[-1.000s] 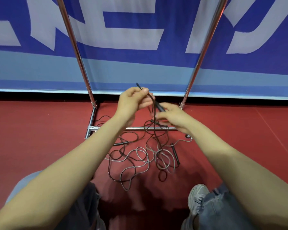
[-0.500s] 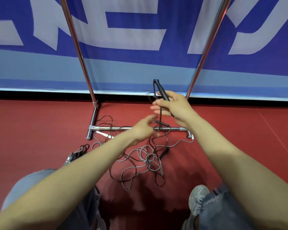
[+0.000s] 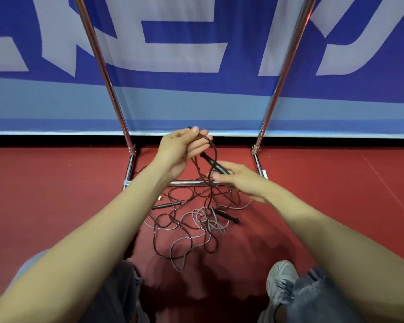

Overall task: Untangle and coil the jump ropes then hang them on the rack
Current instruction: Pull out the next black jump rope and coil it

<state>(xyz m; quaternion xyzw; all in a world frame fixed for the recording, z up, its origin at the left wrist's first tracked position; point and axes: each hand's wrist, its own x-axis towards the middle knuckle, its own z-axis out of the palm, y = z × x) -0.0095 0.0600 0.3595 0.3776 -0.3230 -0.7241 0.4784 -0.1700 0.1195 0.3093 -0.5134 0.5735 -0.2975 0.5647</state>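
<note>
Shows left hand (image 3: pixel 182 148) raised before the rack (image 3: pixel 98 66), thumb and fingers pinching a loop of dark rope (image 3: pixel 214 151); right hand (image 3: pixel 243 183) lower and just to the right, thumb and fingers closed on the near end of a black handle (image 3: pixel 214 164) tilted up toward the left hand. Locates the tangle of jump ropes (image 3: pixel 189 224) below both hands, on the red floor (image 3: pixel 56 194) just near of the rack's bottom bar (image 3: pixel 187 183), dark and grey strands crossing, the held rope trailing down into it.

The left grip (image 3: pixel 182 150) is pinching a loop of dark rope (image 3: pixel 214 150) above the rack (image 3: pixel 187 183). The right grip (image 3: pixel 240 180) is holding a black handle (image 3: pixel 214 163) over its base bar. Tangled ropes (image 3: pixel 189 220) are lying in front of it.
</note>
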